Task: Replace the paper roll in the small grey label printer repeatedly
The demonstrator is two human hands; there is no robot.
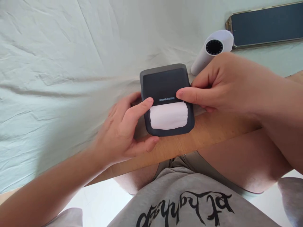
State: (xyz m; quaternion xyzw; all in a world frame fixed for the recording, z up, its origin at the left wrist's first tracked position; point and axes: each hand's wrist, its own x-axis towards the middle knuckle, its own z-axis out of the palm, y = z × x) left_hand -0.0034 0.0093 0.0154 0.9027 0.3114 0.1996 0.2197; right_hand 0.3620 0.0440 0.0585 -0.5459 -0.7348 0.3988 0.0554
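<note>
Printer at near desk edge, gripped between my hands: left hand clamps left side, thumb under front corner; right hand pinches right side, forefinger on lid. Hard plastic shell, smooth, likely light, stiff; hold by sides, not paper curling from slot, which tears easily. Wooden edge right below, lap beneath. Roll and phone crowd right rear; cloth to left open.
</note>
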